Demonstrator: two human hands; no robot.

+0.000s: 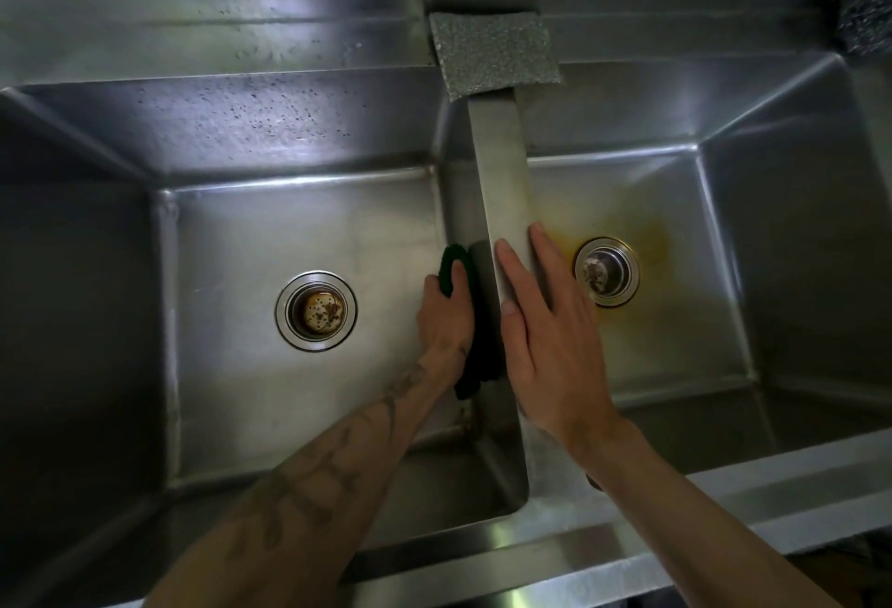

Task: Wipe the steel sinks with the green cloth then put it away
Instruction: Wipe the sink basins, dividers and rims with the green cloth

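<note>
My left hand (pixel 444 313) grips the green cloth (pixel 478 356), pressing it against the left sink (pixel 270 230) wall just below the divider (pixel 502 182). My right hand (pixel 545 342) lies flat, fingers straight, atop the divider, probably bracing my scrubbing.

Two basins, one divider, both hands at centre

The left sink (pixel 241 230) fills the left half of the frame and the right sink (pixel 675 342) the right half, with the divider (pixel 502 182) running down the centre between them. The left drain (pixel 316 310) and the right drain (pixel 606 271) each sit in a basin floor. A pad (pixel 492 54) lies on the back ledge (pixel 241 42) at upper centre, overhanging the divider's far end. A second pad (pixel 864 23) sits in the upper right corner. The left hand (pixel 446 313) holds the cloth (pixel 475 366) against the divider's left wall, and the right hand (pixel 545 332) lies flat on the divider's top, just right of it
</note>
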